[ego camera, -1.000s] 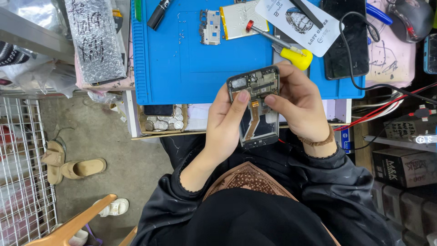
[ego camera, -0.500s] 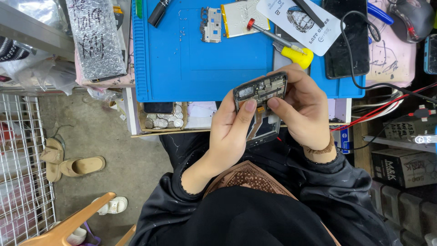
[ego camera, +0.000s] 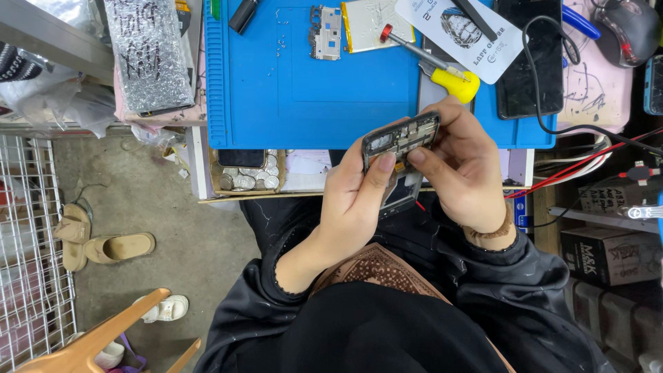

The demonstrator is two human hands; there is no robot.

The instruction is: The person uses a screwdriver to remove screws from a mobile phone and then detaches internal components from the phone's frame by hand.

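**Opened phone held between both hands above the near edge of the table**

The person is holding an opened phone (ego camera: 401, 135), back cover off and inner boards showing, in the air just over the near edge of the blue mat (ego camera: 276, 83). Its long axis is running from far to near and is tilting slightly, with the exposed upper end pointing away from the body and the lower end hanging down between the palms.

The left hand (ego camera: 356, 200) is coming at it from the left and near side; its grip is closed around the phone's left edge, thumb tip pressing on the exposed face. The right hand (ego camera: 466, 166) is wrapping the right edge from the right, fingers curled behind, thumb pressing beside the left thumb. Both grips are pinching the phone; neither is spread. Both are equally close to it.

Just beyond the right hand, a yellow-handled screwdriver (ego camera: 452, 79) is lying on the mat, with a loose metal frame part (ego camera: 326, 32) farther left.
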